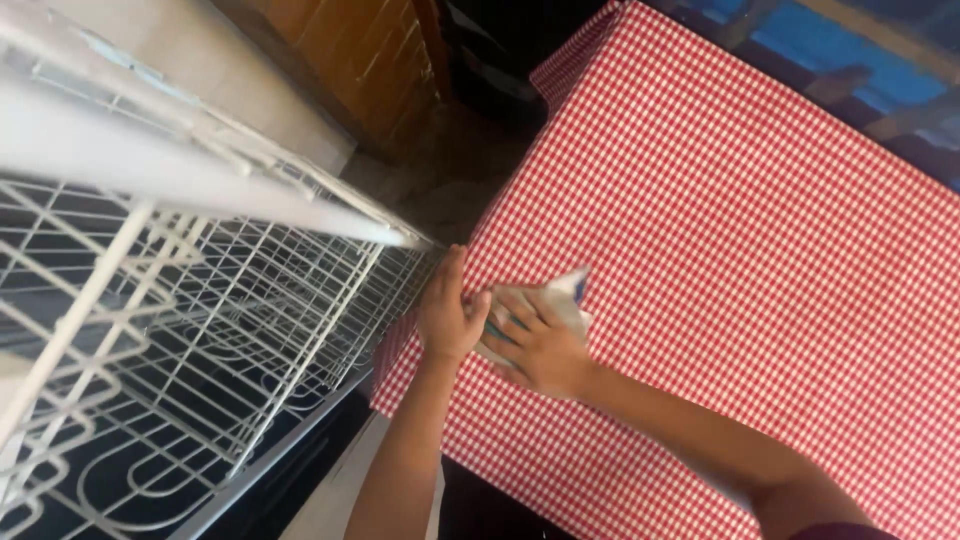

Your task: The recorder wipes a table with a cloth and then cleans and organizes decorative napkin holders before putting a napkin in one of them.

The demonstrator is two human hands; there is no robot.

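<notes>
A red-and-white checked tablecloth (760, 220) covers a table that fills the right of the head view. My right hand (535, 345) lies flat on a small white cloth with a blue-green patch (568, 300), pressing it against the tablecloth near the table's left edge. My left hand (448, 315) sits right beside it, its fingers curled over the tablecloth's edge and its thumb stretched up along that edge. The two hands touch or nearly touch.
A white wire rack (190, 290) with several tiers stands close on the left, its top rail running diagonally toward my left hand. Wooden cabinet doors (370, 60) and a dark floor gap lie beyond. Blue flooring shows at the top right.
</notes>
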